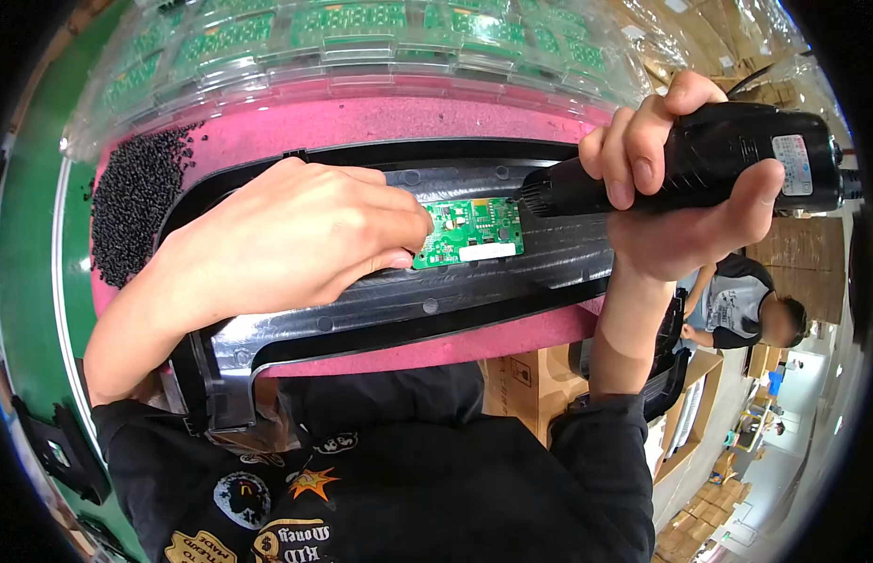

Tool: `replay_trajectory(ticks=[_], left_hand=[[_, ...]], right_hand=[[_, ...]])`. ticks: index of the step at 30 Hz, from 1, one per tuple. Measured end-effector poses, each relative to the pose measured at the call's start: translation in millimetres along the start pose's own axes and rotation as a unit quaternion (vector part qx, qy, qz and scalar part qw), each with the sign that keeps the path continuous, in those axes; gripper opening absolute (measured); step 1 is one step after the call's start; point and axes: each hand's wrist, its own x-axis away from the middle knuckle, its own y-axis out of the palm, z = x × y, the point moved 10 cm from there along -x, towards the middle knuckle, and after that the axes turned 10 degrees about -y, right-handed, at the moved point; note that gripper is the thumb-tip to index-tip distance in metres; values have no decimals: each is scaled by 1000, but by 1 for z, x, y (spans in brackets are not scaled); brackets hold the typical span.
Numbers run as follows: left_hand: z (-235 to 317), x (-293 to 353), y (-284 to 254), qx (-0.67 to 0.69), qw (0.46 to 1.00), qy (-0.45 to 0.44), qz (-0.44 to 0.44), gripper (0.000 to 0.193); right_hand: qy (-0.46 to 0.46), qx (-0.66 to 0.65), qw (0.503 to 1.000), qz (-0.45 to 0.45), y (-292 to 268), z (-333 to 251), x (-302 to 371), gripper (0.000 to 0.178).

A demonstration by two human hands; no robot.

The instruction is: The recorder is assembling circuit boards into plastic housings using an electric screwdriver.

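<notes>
A green circuit board (473, 225) with small parts and a white strip along its near edge lies in a long black plastic housing (432, 306). At the board's left end, the fingers of my left hand (305, 230) are closed and press on its edge; their tips are partly hidden behind the hand. My right hand (643, 174) is wrapped round a black electric screwdriver (727, 155), held lying over to the left. Its ribbed nose points at the board's far right corner. Whether the bit touches a screw there cannot be made out.
A heap of small black screws (136, 202) lies on the pink mat (258, 122) at the left. Clear plastic trays (361, 70) with several green boards stand along the far side. At the right, another person (737, 300) sits near cardboard boxes (526, 389).
</notes>
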Motion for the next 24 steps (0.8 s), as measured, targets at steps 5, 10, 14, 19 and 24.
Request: replay_trajectory(ticks=[5,10,14,19,24], left_hand=[[1,2,-2,21,999,14,44,13],[1,5,-1,-2,999,-39,16,15],[0,4,-3,12,998,-50,23,18],[0,6,-4,9,998,-54,28,18],[2,6,-3,-3,999,-33,8,17]], right_hand=[[8,-15,1000,-8,-4,3,-1,71],[29,-37,998,-41,-3,8,-4,70],[19,-49,995,-89,2,9,-4,73],[30,-64,995,-68,6,16,-3,74],[1,20,1000,-14,2,14,-1,72]])
